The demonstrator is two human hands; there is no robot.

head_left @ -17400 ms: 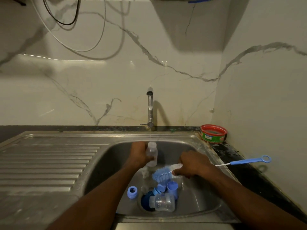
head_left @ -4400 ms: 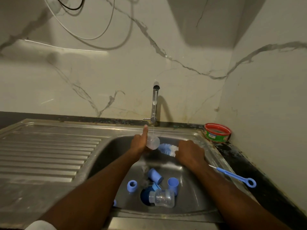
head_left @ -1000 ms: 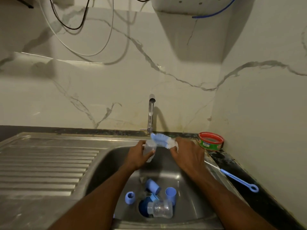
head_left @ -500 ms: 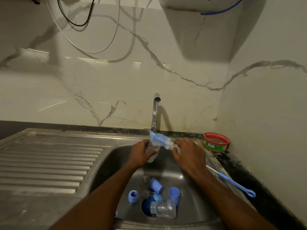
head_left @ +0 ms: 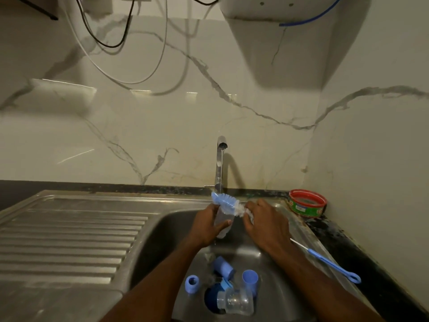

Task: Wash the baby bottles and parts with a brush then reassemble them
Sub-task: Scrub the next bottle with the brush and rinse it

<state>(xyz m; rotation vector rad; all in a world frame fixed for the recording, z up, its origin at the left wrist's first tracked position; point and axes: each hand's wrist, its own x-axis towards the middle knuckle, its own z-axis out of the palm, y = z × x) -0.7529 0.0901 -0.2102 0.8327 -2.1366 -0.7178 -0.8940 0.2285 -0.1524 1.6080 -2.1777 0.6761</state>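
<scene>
Over the steel sink (head_left: 294, 231), my left hand (head_left: 205, 225) grips a clear baby bottle (head_left: 221, 223), held roughly upright under the tap (head_left: 220, 163). My right hand (head_left: 264, 220) grips the bottle brush (head_left: 226, 202); its blue and white bristle head lies across the bottle's top, and its blue handle sticks out to the right past my forearm. Water runs from the tap. Down in the basin lie a second clear bottle (head_left: 236, 302) on its side, a blue ring (head_left: 192, 284) and two blue caps (head_left: 224, 268) (head_left: 250, 281).
A ridged steel draining board (head_left: 69, 235) stretches to the left of the basin. A red and green tub (head_left: 307, 202) stands on the dark counter at the back right corner. Cables hang on the marble wall above.
The brush head has stayed across the bottle's top, shifting only slightly. My view has tilted a little upward. The parts in the basin have not moved.
</scene>
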